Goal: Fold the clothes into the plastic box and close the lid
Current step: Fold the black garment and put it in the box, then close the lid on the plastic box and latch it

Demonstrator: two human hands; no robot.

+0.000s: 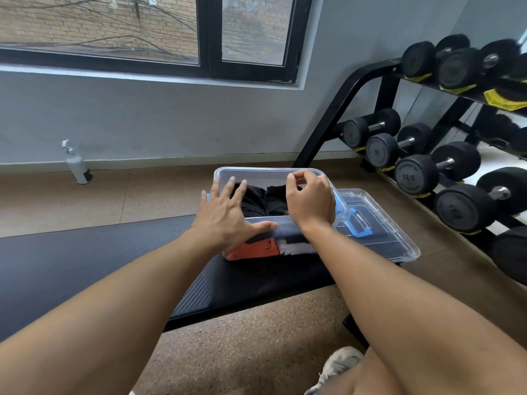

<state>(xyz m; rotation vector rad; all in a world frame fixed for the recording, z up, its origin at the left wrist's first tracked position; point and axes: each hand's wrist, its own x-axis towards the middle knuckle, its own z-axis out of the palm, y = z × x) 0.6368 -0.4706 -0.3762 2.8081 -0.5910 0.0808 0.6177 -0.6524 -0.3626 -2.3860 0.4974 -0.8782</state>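
Both hands, left hand (225, 215) and right hand (309, 199), rest over the plastic box (256, 173) (lid off).

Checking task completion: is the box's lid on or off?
Off. The lid lies beside the box, whose open top shows clothes.

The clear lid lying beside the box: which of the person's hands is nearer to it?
The right. The right hand hovers over the box's right side, next to the lid. The left hand rests at the box's left edge, farther off.
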